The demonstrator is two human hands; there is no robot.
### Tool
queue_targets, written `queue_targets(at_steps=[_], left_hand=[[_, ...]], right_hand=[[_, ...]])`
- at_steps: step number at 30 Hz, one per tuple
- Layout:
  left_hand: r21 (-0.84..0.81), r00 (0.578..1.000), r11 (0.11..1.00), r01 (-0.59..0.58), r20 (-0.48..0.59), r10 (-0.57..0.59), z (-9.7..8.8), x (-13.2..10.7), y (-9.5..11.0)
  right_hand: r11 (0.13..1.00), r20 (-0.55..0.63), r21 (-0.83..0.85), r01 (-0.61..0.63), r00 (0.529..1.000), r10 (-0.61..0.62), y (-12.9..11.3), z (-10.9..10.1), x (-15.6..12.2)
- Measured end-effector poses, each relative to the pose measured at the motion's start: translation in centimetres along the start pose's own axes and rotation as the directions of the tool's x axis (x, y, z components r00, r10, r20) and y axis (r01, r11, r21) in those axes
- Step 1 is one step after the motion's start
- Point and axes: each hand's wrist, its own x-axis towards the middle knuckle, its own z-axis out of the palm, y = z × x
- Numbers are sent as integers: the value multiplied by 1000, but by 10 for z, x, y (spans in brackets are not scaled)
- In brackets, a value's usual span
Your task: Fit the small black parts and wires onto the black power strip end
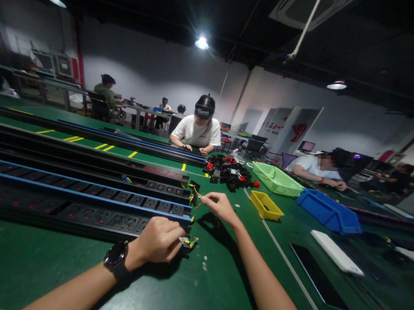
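The nearest socket strip (pixel 91 216) is laid lengthwise on the green counter (pixel 218 289), its right end by the left hand (pixel 160 239). The left hand's fingers are curled inward, with short yellow-green wire ends (pixel 191 242) exposed just beyond them; whether these are pinched cannot be told. By the right hand (pixel 220 207), a thin yellow wire (pixel 197 191) at the strip ends appears to be pinched between thumb and forefinger, in a light fingertip grip.

The wires can be judged light, flexible and a little springy, best held on the insulation, since the joints could be strained by a hard tug. The strips are likely stiff and fairly heavy, the long casing being better suited to being grasped than the leads; its smooth surface may be slippery.

The strips' left ends are cut off by the frame. The left hand's palm and part of the nearest strip's end are hidden, the wires' attachment points are too small to be made out, and the pieces in the black-and-red heap (pixel 230 172) cannot be told apart.
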Motion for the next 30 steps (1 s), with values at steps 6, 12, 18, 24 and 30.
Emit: queue_targets(at_steps=[6,12,18,24,30], left_hand=[[0,1000,1000,-4,5,4,-1,1,2],[4,1000,1000,-19,4,19,-3,2,2],[9,1000,1000,-17,2,17,-6,5,2],[9,999,1000,-21,31,20,-3,3,2],[17,999,1000,-7,36,6,-2,1,2]], right_hand=[[816,-198,-538,-213,972,124,42,-47,0],[551,-146,-801,-235,969,200,10,-8,20],[575,-160,-754,-316,939,305,-26,42,41],[457,-218,-828,-323,938,268,0,13,27],[500,-118,-825,-262,946,301,13,7,21]])
